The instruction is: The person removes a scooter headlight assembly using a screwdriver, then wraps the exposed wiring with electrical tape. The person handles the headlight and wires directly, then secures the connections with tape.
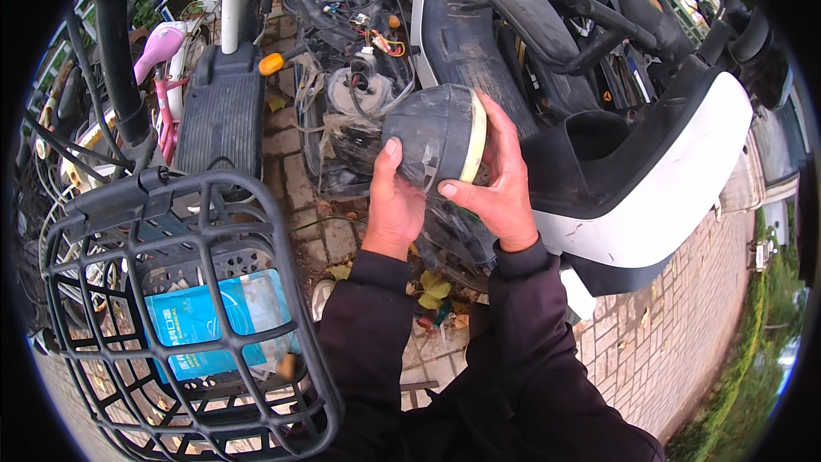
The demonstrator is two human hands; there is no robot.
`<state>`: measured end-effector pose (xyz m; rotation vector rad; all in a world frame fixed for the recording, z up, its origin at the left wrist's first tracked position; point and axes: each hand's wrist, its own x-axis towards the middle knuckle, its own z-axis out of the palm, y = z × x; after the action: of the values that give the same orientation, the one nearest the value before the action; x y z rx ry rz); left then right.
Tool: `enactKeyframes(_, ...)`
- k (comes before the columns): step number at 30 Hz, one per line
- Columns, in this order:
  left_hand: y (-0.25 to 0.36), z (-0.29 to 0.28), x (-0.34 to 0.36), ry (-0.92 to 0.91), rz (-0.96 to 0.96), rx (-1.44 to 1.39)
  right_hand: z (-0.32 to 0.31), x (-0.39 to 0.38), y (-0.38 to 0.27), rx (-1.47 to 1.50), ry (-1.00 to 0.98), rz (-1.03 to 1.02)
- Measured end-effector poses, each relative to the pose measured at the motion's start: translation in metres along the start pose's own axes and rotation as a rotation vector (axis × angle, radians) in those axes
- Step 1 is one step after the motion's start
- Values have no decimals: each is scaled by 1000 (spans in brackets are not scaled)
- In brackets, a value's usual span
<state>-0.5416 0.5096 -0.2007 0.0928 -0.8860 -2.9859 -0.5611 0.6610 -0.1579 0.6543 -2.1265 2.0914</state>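
Both my hands hold a round, dusty black headlight housing with a pale yellow rim point(430, 139) in front of me, its rim turned to the right. My left hand point(396, 210) supports it from below, the thumb pressed on the dark shell. Around the pale rim, my right hand point(505, 188) has its fingers on the far side and its thumb at the lower edge. Just beyond the housing lies the opened front of a scooter, with loose coloured wires and connectors point(374, 41). An orange turn signal point(271, 64) sticks out on its left side.
At the lower left stands a black basket point(205, 184) holding a blue packet point(182, 318). A white and black scooter point(650, 197) is close on the right. Behind the basket are a ribbed footboard point(221, 107) and a pink seat point(162, 44). Brick paving point(684, 308) lies underneath.
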Motion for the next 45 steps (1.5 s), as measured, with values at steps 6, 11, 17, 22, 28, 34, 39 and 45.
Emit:
enactKeyframes(6,11,-6,7,30,-162,-197,-14,4,4,-146,-31,-116)
enactKeyframes(11,23,-9,11,-147,-314,-152,-10,0,7,-36,43,-19)
enactKeyframes(17,23,-2,5,110,-358,40,-9,1,11,-118,130,86)
enactKeyframes(22,9,-4,9,160,-97,97,-11,4,21,-139,185,114)
enactKeyframes(28,-1,-1,7,334,106,160,-14,5,22,-86,263,224)
enactKeyframes(34,4,-1,6,362,22,142,-12,3,28,-50,311,166)
enactKeyframes(39,2,-12,9,357,39,152,-8,1,32,-139,352,65)
enactKeyframes(45,2,3,14,384,-5,235,-8,-5,28,-429,341,-86)
